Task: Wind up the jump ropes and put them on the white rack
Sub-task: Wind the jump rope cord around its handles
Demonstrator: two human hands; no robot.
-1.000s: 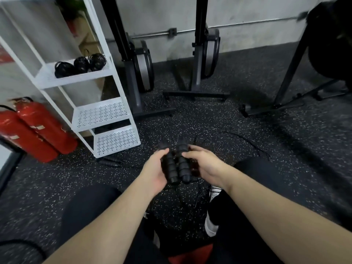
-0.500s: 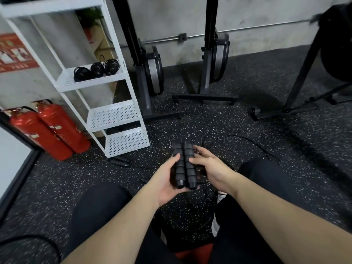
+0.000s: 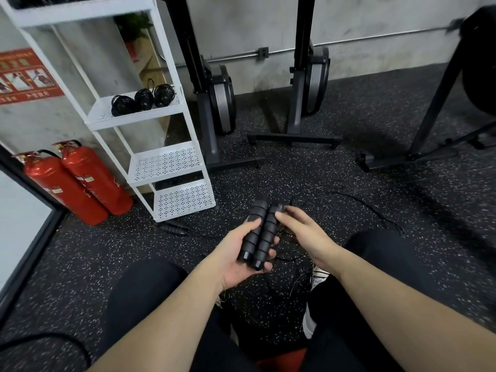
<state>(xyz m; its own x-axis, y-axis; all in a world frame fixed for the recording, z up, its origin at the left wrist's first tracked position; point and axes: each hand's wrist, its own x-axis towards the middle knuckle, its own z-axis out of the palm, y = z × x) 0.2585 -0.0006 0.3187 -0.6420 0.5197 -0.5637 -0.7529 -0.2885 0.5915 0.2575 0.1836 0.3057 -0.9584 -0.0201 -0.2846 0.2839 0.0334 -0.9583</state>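
1. Left hand: palm up, fingers and thumb curled round the two black ribbed handles of a jump rope, gripping both side by side, top ends angled up and away toward the rack.
2. Right hand: just beside the handles' upper ends, fingertips pinching something small and dark at the top of the right-hand handle; whether cap or cord, cannot tell.
3. Thin black cord: trailing from the handles, looping loosely over the speckled black floor to the right and in a tangle below the hands, between the knees.
4. White rack: standing to the left and beyond the hands, well apart from them; perforated shelves, the two lowest bare.
5. Three wound ropes: sitting in a row on the rack's upper-middle shelf, touching one another.
6. Second pair of black handles: lying on the floor just in front of the rack's base, cord leading off to the right.
7. Two red fire extinguishers: leaning against the wall left of the rack.
8. Black machine stands: upright against the grey wall behind.
9. Both knees in black trousers, low in view; a white shoe below the right wrist.
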